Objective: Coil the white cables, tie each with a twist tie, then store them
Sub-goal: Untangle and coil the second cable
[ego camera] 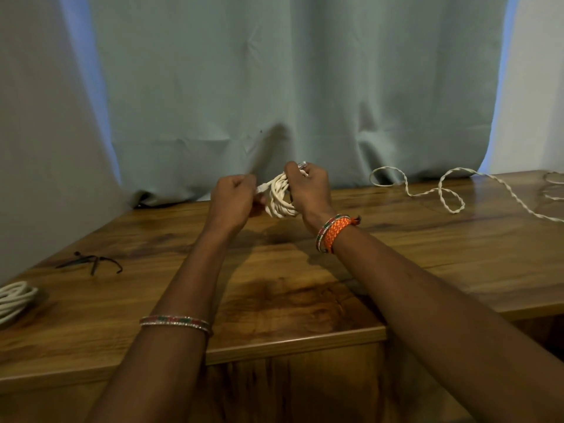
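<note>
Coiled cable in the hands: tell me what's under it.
Under the coiled cable, held up by both hands, lies bare wooden table in shadow. The right hand covers the coil's right side.

The right hand [308, 190] holds a coiled white cable [280, 199] in its grip above the desk [274, 270], while the left hand [233, 198], fingers curled, pinches the cable's end just left of that grip. Far right of the grip, a loose cable [451, 190] lies uncoiled; far left lie black twist ties [91, 262] and a finished coil [13, 299].
</note>
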